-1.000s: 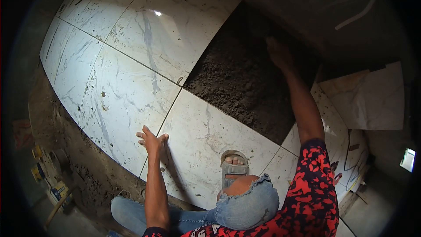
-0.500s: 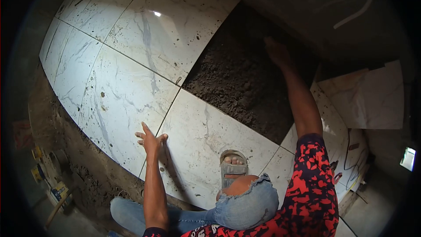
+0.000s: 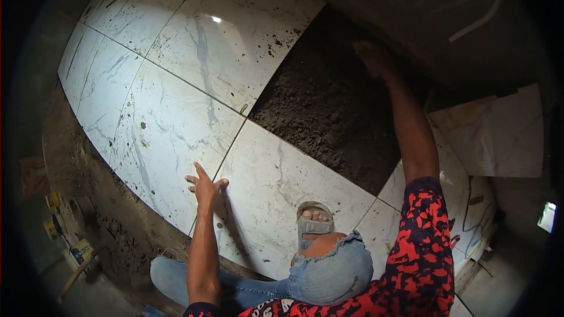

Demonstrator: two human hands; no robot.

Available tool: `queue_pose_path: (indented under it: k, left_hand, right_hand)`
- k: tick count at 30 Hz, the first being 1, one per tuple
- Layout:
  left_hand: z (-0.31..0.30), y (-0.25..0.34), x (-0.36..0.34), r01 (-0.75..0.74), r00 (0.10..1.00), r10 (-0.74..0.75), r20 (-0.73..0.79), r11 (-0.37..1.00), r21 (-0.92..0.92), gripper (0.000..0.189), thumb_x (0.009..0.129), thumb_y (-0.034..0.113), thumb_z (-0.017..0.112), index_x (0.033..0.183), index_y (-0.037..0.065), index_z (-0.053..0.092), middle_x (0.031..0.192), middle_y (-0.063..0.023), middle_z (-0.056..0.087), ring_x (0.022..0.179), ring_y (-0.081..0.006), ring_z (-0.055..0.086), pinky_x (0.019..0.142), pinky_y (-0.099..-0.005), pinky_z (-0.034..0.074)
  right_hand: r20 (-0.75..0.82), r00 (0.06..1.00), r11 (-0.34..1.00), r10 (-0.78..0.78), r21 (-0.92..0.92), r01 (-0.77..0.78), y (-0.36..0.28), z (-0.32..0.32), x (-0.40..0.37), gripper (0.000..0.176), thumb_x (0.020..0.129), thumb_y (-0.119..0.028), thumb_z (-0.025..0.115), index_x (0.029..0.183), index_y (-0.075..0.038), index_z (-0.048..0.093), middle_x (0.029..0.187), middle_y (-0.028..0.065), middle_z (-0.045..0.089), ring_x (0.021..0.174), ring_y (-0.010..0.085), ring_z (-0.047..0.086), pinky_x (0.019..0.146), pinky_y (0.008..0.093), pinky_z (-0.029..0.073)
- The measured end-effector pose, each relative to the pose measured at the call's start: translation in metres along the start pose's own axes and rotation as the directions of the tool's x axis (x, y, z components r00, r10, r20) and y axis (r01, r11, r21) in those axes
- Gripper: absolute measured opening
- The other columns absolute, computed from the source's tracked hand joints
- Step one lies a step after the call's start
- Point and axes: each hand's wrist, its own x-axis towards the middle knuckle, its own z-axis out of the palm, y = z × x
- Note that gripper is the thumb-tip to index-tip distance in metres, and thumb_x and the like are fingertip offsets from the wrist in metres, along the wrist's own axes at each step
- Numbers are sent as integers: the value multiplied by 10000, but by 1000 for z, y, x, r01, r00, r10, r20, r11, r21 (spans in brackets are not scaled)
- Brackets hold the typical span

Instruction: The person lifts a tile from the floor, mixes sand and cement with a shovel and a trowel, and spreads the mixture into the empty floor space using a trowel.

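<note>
My left hand (image 3: pixel 207 186) rests with spread fingers on the white marbled floor tiles (image 3: pixel 176 117), close to the joint between two of them. It holds nothing. Far to the right, my right hand (image 3: pixel 371 56) reaches into a dark, crumbly soil-like bed (image 3: pixel 317 105), a gap among the laid tiles. Deep shadow covers that hand, so its finger shape and anything in it cannot be made out. A small loop-shaped piece (image 3: pixel 243 108) lies by the tile corner at the edge of the bed.
My sandalled foot (image 3: pixel 314 223) stands on the near tile. Loose tiles (image 3: pixel 499 132) lean at the right, with a cable (image 3: pixel 467 214) below them. Bare soil (image 3: pixel 126 232) and yellow-and-black tools (image 3: pixel 79 252) lie at the left. A dark wall (image 3: pixel 411 0) bounds the far side.
My right hand has shifted slightly toward the far edge of the dark bed. My left hand stays on the tiles. The whole view has moved a little.
</note>
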Motion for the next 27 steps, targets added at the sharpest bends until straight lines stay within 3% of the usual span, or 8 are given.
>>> queue_pose_path:
  k: [1, 4, 11, 13, 17, 19, 23, 27]
  left_hand:
    - [1, -1, 0, 0, 1000, 0, 4, 1000, 2, 1151, 642, 248, 833, 1468, 140, 38, 1390, -449, -41, 1223, -676, 104, 988, -552, 356]
    - [4, -5, 1, -18, 1000, 18, -12, 1000, -5, 1150, 645, 237, 831, 1467, 133, 35, 1385, -455, -38, 1218, -679, 110, 990, -548, 357]
    - [3, -3, 3, -18, 1000, 18, -9, 1000, -17, 1144, 652, 227, 825, 1465, 120, 29, 1386, -452, -50, 1218, -678, 112, 992, -547, 355]
    - [1, -2, 0, -1, 1000, 1, 0, 1000, -6, 1147, 650, 231, 826, 1466, 122, 28, 1385, -453, -53, 1217, -679, 113, 991, -546, 357]
    - [2, -2, 2, -7, 1000, 7, -7, 1000, -18, 1148, 646, 227, 828, 1466, 122, 31, 1380, -457, -61, 1214, -679, 107, 993, -546, 354]
    - [3, -2, 1, -4, 1000, 4, -4, 1000, -16, 1146, 646, 224, 828, 1466, 123, 34, 1378, -459, -63, 1214, -679, 104, 994, -544, 354]
    - [3, -1, 3, -3, 1000, 3, -13, 1000, -21, 1143, 642, 215, 830, 1465, 125, 42, 1377, -460, -62, 1210, -680, 101, 991, -541, 360]
    - [2, 0, 2, -5, 1000, 5, -16, 999, -37, 1146, 632, 208, 834, 1465, 124, 50, 1380, -456, -59, 1210, -682, 98, 980, -545, 372]
  right_hand:
    - [113, 975, 970, 191, 129, -205, -10, -8, 1, 380, 923, -373, 400, 1033, -44, 555, 728, 137, 608, 542, 255, 592, 519, 387, 486]
    - [253, 966, 997, 48, 41, -61, -13, -15, 12, 413, 917, -398, 415, 1081, -53, 573, 589, 101, 556, 467, 197, 544, 484, 347, 459]
    - [477, 874, 995, -93, 9, 101, -19, -42, -72, 456, 889, -382, 472, 1243, -101, 536, 741, 110, 618, 471, 169, 533, 446, 314, 449]
    - [165, 981, 988, 104, 97, -121, -8, -24, -80, 396, 884, -332, 485, 1199, -107, 566, 902, 148, 637, 638, 237, 618, 576, 368, 504]
    - [45, 977, 970, 210, -131, -203, 48, 30, -35, 339, 894, -272, 464, 1155, -95, 587, 1060, 177, 616, 912, 323, 617, 783, 437, 493]
    - [-243, 936, 892, -255, -434, 131, 75, 68, 10, 333, 839, -238, 554, 1091, -23, 590, 1072, 214, 602, 969, 354, 590, 853, 444, 461]
    - [-338, 856, 920, -391, -187, 346, -22, 107, 66, 307, 847, -183, 499, 1093, -31, 599, 1120, 223, 581, 1053, 368, 554, 919, 458, 437]
    - [-220, 936, 951, -274, -208, 229, -57, 131, 104, 308, 828, -178, 568, 1093, -24, 587, 1088, 202, 590, 1045, 371, 547, 918, 440, 438]
